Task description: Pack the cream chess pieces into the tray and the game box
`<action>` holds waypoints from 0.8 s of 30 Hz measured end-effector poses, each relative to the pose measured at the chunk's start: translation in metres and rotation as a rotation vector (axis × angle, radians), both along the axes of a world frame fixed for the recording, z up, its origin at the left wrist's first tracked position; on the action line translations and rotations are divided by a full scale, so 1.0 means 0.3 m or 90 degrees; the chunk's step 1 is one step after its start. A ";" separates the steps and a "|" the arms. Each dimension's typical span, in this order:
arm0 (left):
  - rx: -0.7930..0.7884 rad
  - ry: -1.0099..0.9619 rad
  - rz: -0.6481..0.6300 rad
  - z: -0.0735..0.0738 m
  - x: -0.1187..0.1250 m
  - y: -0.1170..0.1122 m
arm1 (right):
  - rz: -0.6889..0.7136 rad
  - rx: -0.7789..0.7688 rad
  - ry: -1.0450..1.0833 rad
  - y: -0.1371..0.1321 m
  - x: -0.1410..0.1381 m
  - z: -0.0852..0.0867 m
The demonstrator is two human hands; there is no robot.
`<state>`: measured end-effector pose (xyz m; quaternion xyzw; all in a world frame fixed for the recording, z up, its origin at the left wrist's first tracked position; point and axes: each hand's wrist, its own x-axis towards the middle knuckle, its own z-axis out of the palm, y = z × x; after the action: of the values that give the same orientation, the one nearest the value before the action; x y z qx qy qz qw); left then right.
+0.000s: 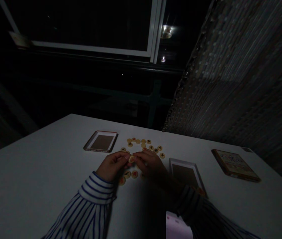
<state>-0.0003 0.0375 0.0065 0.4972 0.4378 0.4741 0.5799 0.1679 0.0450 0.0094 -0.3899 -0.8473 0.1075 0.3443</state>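
Observation:
My left hand (113, 164) and my right hand (150, 161) meet over the middle of the white table (56, 166). Between their fingertips is a round Chinese chess piece (131, 159) with a reddish mark, pinched from both sides. Loose wooden pieces lie around and under the hands: a black-marked piece (127, 174) and a red-marked piece (134, 174) in front, with several more spread behind, such as a black-marked piece (160, 148). Some pieces are partly hidden by my hands.
An open shallow box tray (88, 146) stands at the back left. Another tray (199, 172) lies by my right forearm, with red-marked pieces (200, 191) near its front corner. A closed picture box (235, 164) is at the right. A pinkish-white object (178, 227) sits at the near edge.

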 end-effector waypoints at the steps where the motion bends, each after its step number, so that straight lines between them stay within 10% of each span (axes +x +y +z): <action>1: -0.005 -0.001 0.000 0.001 0.001 0.000 | -0.001 -0.008 0.012 0.000 -0.001 0.000; 8: -0.035 -0.016 0.026 -0.009 0.009 -0.004 | 0.008 -0.037 0.047 0.013 -0.004 -0.015; 24: 0.176 0.497 0.118 -0.067 -0.013 0.030 | -0.154 -0.032 0.000 0.043 0.042 -0.014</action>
<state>-0.0042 0.0465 -0.0136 0.6709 0.6001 0.3544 0.2533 0.1805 0.0580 0.0053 -0.4977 -0.7913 0.0861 0.3446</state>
